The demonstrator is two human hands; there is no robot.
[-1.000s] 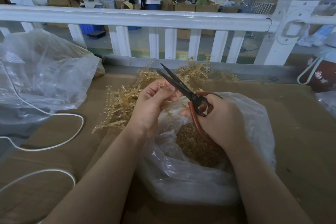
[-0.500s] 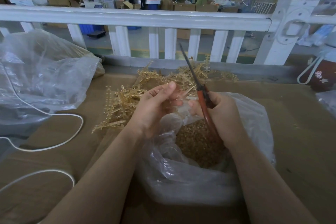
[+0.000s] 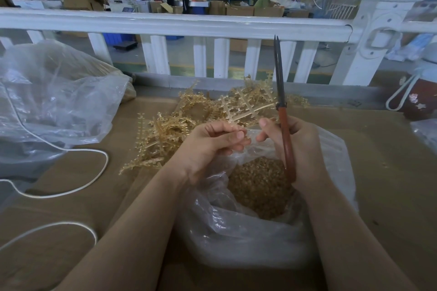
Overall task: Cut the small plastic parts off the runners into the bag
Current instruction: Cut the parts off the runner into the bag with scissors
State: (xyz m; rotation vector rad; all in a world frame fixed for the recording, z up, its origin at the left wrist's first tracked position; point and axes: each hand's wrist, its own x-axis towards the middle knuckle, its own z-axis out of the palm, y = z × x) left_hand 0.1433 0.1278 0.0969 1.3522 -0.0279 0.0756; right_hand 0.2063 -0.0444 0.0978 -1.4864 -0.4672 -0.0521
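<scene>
The left hand (image 3: 210,146) pinches one end of a golden runner (image 3: 250,113) between thumb and curled fingers, just above the mouth of the bag (image 3: 248,238). From this hand the runner goes away and to the right, its long axis slanting up toward the scissors (image 3: 281,111), with small parts along both sides like short teeth. The right hand (image 3: 298,149) is just beside the left one, fingers closed around the red handles of the scissors; its thumb and forefinger reach toward the runner, but I cannot tell if they touch it. The blades stand nearly upright, closed together, the tips pointing to the white railing (image 3: 175,23). So the blades are almost across the runner's far end, and I judge the right hand must tilt and open them before a cut is possible. Under both hands the bag is open and already holds a heap of cut parts (image 3: 257,186), so what is cut here should fall in. Beyond the left hand, further away, the pile of uncut runners (image 3: 170,134) lies on the brown table (image 3: 387,172). To the far left lie a big clear bag (image 3: 54,101) and a white cord (image 3: 71,192).
</scene>
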